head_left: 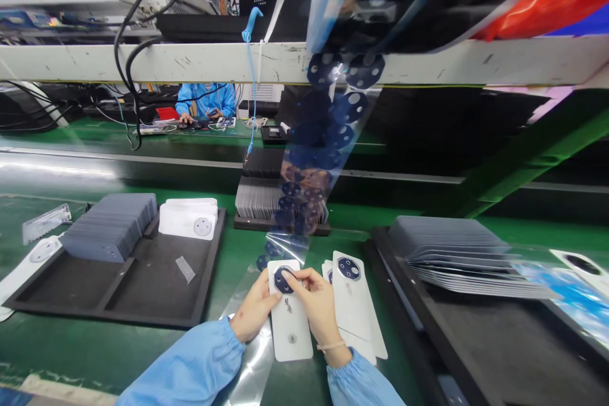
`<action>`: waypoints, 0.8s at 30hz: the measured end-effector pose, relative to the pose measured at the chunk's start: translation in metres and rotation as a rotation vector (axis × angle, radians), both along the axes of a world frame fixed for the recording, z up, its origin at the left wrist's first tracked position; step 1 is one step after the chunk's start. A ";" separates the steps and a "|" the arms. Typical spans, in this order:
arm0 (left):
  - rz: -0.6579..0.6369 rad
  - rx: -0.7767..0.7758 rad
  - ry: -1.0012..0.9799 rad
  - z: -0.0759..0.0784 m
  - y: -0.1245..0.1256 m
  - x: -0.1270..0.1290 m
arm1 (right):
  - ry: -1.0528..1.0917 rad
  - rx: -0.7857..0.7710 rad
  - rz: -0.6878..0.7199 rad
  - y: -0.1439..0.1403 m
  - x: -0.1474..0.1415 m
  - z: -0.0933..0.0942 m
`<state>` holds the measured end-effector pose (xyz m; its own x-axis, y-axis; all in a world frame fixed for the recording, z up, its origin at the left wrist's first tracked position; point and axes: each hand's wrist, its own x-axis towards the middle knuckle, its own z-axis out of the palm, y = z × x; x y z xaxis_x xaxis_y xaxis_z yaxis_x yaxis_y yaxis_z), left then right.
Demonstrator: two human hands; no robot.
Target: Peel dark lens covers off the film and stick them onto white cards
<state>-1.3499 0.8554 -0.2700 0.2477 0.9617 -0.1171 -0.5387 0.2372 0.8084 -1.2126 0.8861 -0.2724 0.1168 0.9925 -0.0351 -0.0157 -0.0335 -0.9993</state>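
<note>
A white phone back cover (290, 323) lies on the green mat in front of me. My left hand (252, 311) steadies its left edge. My right hand (316, 304) presses a dark round sticker (284, 280) onto the cover's camera ring with fingertips. A long clear film strip (314, 158) carrying several dark round stickers rises from the cover toward my head. Beside my right hand lies a small stack of white covers (354, 298) with round camera rings.
A black tray (124, 279) at left holds a grey stack (111, 225) and white covers (190, 217). Another black tray (476, 330) at right holds fanned grey sheets (457, 254). A rack of grey parts (259, 200) stands behind. A person in blue (207, 101) works across the conveyor.
</note>
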 end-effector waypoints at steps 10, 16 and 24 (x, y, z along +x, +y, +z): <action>0.000 0.011 0.002 0.001 0.000 0.000 | 0.014 -0.010 0.002 -0.001 0.000 0.003; 0.011 0.004 0.000 0.001 0.000 0.000 | 0.021 -0.002 -0.004 -0.001 0.001 0.003; 0.022 -0.010 -0.003 0.002 0.000 0.000 | 0.017 0.002 -0.009 -0.001 0.001 -0.003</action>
<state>-1.3497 0.8555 -0.2685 0.2272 0.9656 -0.1265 -0.5462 0.2339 0.8043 -1.2116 0.8855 -0.2753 0.1247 0.9916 -0.0353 -0.0332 -0.0314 -0.9990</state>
